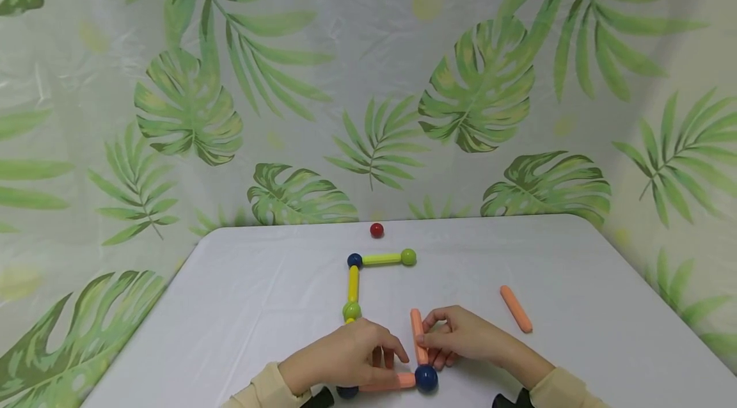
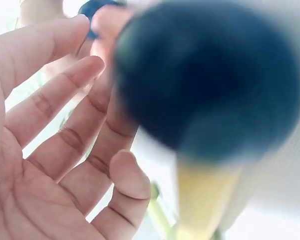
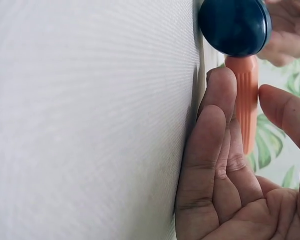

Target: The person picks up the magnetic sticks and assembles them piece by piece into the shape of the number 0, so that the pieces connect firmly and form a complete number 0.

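Note:
My right hand (image 1: 460,334) pinches an upright-looking orange rod (image 1: 416,325) between thumb and fingers. The rod's near end meets a navy ball (image 1: 426,378); in the right wrist view that ball (image 3: 234,25) sits at the end of the ridged rod (image 3: 247,105). Over a second orange rod (image 1: 397,382) lies my left hand (image 1: 359,353), its fingers loosely bent and the fingertips right at the rod. This rod joins the navy ball to another navy ball (image 1: 347,391), partly hidden below the left hand. That ball (image 2: 204,80) looms large and blurred in the left wrist view.
Beyond the left hand, a green ball (image 1: 352,311), yellow rod (image 1: 354,283), navy ball (image 1: 354,260), lime rod (image 1: 381,259) and green ball (image 1: 408,257) form a chain. A red ball (image 1: 377,230) lies near the back edge, a loose orange rod (image 1: 515,309) on the right.

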The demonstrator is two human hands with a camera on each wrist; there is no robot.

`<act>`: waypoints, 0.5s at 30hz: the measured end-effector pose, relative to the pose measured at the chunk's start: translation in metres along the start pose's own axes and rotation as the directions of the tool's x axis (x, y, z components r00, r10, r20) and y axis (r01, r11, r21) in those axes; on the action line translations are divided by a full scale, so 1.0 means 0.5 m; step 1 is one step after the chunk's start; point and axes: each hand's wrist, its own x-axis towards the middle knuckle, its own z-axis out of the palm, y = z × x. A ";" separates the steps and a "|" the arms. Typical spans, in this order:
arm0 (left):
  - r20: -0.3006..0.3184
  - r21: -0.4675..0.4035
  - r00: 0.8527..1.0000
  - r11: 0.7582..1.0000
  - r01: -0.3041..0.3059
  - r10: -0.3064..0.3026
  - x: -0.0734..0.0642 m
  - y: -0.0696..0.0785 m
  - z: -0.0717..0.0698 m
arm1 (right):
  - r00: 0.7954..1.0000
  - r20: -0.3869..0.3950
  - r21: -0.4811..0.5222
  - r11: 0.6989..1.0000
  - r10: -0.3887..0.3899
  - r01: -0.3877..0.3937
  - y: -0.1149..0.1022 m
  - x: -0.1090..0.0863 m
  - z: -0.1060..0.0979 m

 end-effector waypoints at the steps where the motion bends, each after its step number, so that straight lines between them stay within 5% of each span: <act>1: -0.005 -0.008 1.000 1.000 0.012 -0.012 0.002 0.000 -0.010 | 1.000 -0.001 -0.003 1.000 0.002 -0.002 -0.001 -0.001 0.000; 8: -0.120 0.006 0.990 0.997 0.073 -0.072 0.030 -0.023 -0.098 | 1.000 0.003 0.002 1.000 0.028 -0.028 -0.004 -0.002 -0.001; 15: -0.290 0.057 0.951 0.990 0.125 -0.104 0.067 -0.088 -0.164 | 0.999 0.018 0.032 0.999 0.038 -0.038 0.005 0.002 0.000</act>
